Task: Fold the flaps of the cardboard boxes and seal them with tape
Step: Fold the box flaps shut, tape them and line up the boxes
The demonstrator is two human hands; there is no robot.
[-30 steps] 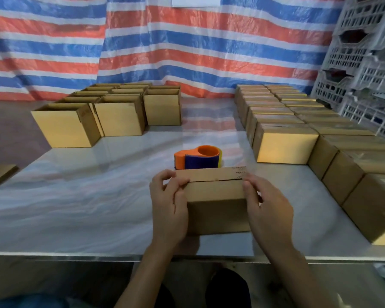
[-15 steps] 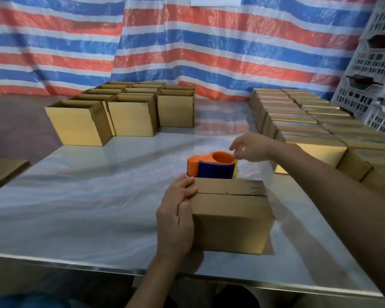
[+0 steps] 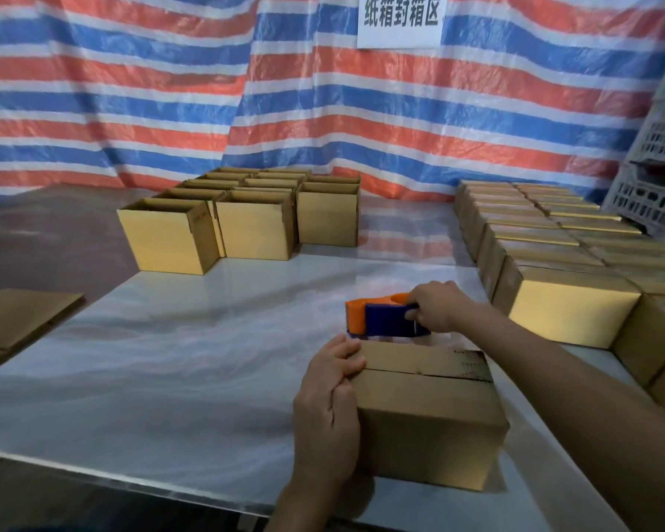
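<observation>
A white sign (image 3: 400,19) on the striped tarp (image 3: 169,90) reads 纸箱封箱区. Print on the box (image 3: 427,416) is too blurred to read. It sits near the table's (image 3: 169,359) front edge, flaps folded down. The left hand (image 3: 327,408) grips its left end. Just behind it, the right hand (image 3: 436,311) grasps the orange-and-blue dispenser (image 3: 384,318). Open boxes (image 3: 246,220) stand back left, closed boxes (image 3: 553,243) in rows at right.
</observation>
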